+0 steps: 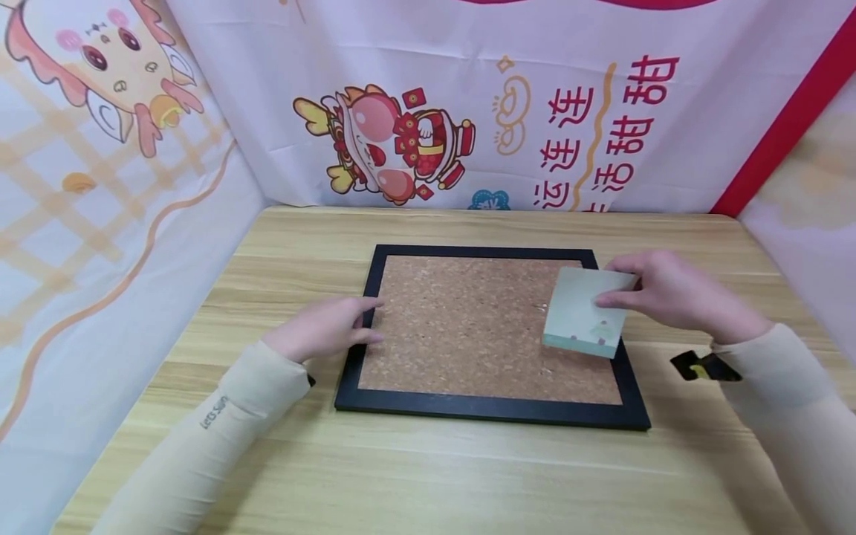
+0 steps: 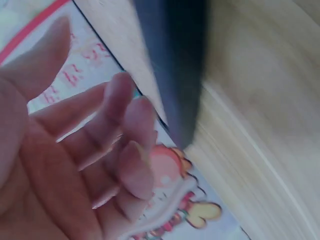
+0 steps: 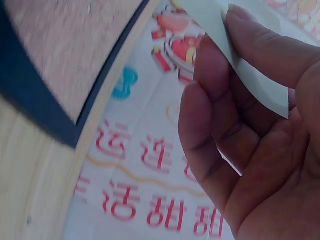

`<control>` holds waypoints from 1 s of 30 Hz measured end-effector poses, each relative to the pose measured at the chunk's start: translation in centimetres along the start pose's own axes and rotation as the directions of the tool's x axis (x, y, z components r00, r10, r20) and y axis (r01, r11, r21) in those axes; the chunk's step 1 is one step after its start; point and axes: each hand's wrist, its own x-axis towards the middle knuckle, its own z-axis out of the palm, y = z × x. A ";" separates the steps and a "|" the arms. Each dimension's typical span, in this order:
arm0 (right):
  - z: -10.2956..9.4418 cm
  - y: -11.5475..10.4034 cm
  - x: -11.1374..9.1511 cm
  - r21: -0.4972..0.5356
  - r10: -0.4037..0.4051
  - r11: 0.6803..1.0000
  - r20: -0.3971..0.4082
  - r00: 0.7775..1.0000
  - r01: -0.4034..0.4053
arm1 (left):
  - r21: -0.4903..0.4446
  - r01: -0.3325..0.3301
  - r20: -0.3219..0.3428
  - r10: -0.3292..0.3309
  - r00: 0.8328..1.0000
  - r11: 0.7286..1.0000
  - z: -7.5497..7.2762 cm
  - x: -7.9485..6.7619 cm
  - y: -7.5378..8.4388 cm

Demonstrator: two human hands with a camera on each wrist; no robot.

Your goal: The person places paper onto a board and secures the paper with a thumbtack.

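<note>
A cork board with a black frame lies on the wooden table. My right hand pinches a pale green sheet of note paper, like a sticky note, between thumb and fingers by its right side. The paper overlaps the board's right part; a darker green strip and small pink marks show along its lower edge. In the right wrist view the paper bends thinly under the thumb. My left hand is by the board's left edge, fingers loosely bent. Nothing is held in the left palm.
Wood-grain table surrounds the board. A white printed cloth with cartoon figures and red characters hangs behind the table, and more printed cloth covers the left and right sides. A black wrist strap shows at my right cuff.
</note>
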 end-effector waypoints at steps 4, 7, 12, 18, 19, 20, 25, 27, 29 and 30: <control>1.2 -1.6 0.5 0.065 -0.029 0.998 0.043 0.999 0.026 | -0.008 -0.103 -0.118 0.101 0.988 0.995 0.1 0.4 2.7; 2.0 -2.7 0.9 0.105 -0.040 0.994 0.071 0.997 0.032 | -0.062 -0.198 -0.184 0.184 0.965 0.978 0.7 0.6 5.0; 3.1 -4.4 1.6 0.152 -0.083 0.986 0.088 0.993 0.069 | -0.159 -0.328 -0.244 0.285 0.927 0.931 2.1 0.7 8.2; 4.1 -5.8 2.1 0.195 -0.153 0.971 0.073 0.986 0.136 | -0.274 -0.357 -0.238 0.297 0.925 0.893 3.4 1.3 10.1; 4.3 -6.0 2.2 0.199 -0.163 0.969 0.069 0.984 0.147 | -0.301 -0.350 -0.229 0.289 0.930 0.887 3.6 1.4 10.3; 4.4 -6.1 2.3 0.205 -0.170 0.967 0.069 0.983 0.153 | -0.326 -0.342 -0.220 0.281 0.934 0.882 3.7 1.5 10.4; 5.0 -6.7 2.6 0.228 -0.182 0.960 0.073 0.980 0.162 | -0.407 -0.297 -0.184 0.241 0.953 0.864 4.1 1.6 10.8; 5.1 -7.0 2.7 0.240 -0.183 0.958 0.078 0.980 0.160 | -0.421 -0.296 -0.184 0.238 0.954 0.858 4.2 1.7 11.0; 5.3 -7.2 2.7 0.243 -0.182 0.957 0.081 0.980 0.158 | -0.435 -0.300 -0.185 0.242 0.952 0.849 4.2 1.8 11.1; 5.3 -7.2 2.8 0.242 -0.180 0.958 0.082 0.980 0.156 | -0.441 -0.306 -0.188 0.247 0.951 0.844 4.2 1.8 11.1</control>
